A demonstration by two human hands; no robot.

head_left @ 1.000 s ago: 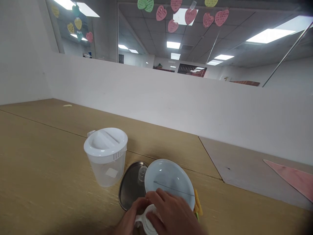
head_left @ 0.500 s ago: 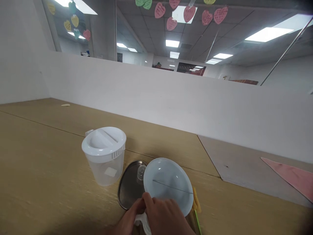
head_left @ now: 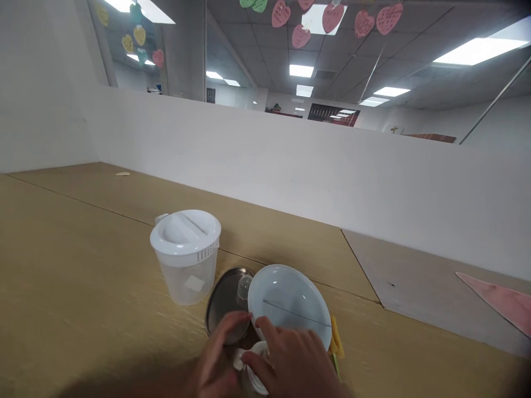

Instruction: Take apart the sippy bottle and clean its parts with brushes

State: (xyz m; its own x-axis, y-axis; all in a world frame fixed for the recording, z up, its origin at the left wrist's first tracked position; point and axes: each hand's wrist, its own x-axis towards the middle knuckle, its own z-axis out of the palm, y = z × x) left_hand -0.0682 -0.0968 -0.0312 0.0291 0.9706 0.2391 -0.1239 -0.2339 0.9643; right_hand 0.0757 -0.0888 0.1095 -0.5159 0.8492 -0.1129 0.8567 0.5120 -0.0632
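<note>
Low in front of me is a small white round-rimmed container (head_left: pixel 259 349), mostly hidden by my hands. My left hand (head_left: pixel 218 359) curves along its left side, thumb and fingers apart. Over its right side, my right hand (head_left: pixel 296 359) has its thumb and forefinger spread; whether either hand touches the rim I cannot tell. Just beyond lies a pale blue-white oval bowl (head_left: pixel 286 284) with a thin rod (head_left: pixel 296 316) across it. Left of the bowl is a dark metal tray (head_left: pixel 222 301) bearing a small clear cup (head_left: pixel 244 287).
A lidded translucent pitcher (head_left: pixel 186 260) stands left of the tray. Something yellow (head_left: pixel 337 340) with a green stick (head_left: pixel 335 365) lies right of the bowl. Pink cloth or paper (head_left: pixel 501 298) is at far right. A white wall (head_left: pixel 265 160) with windows bounds the wooden table (head_left: pixel 103 265).
My hands have moved apart from being pressed together over a white handle-like piece, and the round white rim now shows between them. The view has shifted slightly.
</note>
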